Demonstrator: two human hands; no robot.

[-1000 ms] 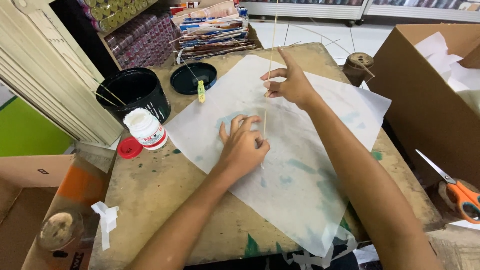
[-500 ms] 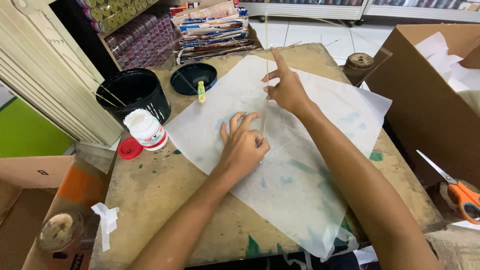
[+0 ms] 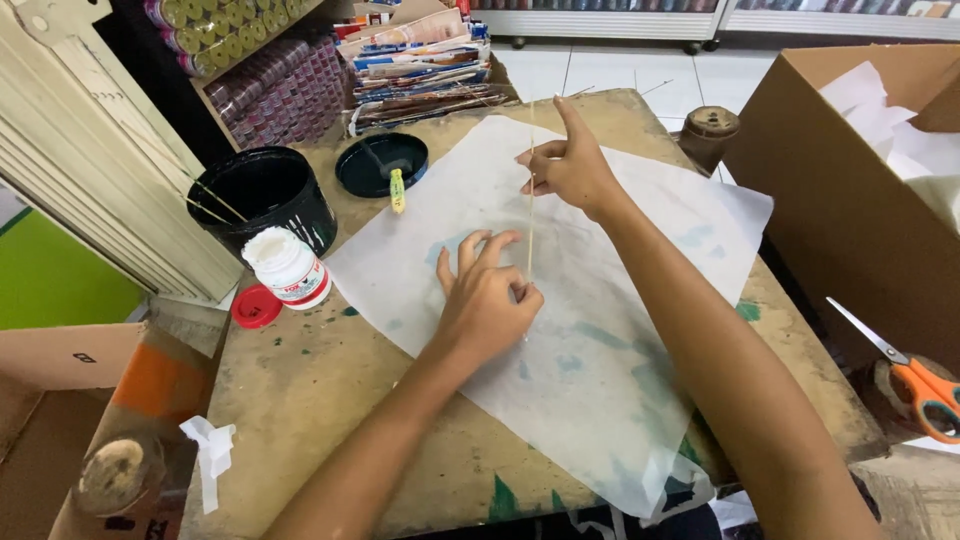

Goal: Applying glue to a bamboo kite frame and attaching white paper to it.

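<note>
Left hand (image 3: pixel 487 300) lies palm down on a large translucent white paper sheet (image 3: pixel 590 370), fingers spread, thumb and forefinger pinched on the near end of a thin pale wooden stick (image 3: pixel 530 190). Stick runs straight away from the person across the middle of the sheet, resting on it. Right hand (image 3: pixel 568 165) farther up the stick — forefinger raised, thumb and curled fingers pinching the stick about halfway along. Sheet lies like a diamond on a worn, paint-stained wooden table (image 3: pixel 330 400), its near corner hanging over the table's edge.

Left of the sheet: white plastic glue bottle (image 3: pixel 288 267), open, its red cap (image 3: pixel 256 306) just beside it on the table. Behind the bottle a black bucket (image 3: pixel 262 200) with thin sticks leaning in it; then a black round lid (image 3: pixel 381 163). Orange-handled scissors (image 3: pixel 910 375) lie well off to the right — beside a brown cardboard box (image 3: pixel 850 200). Farthest back, a stack of printed papers (image 3: pixel 420 70).
</note>
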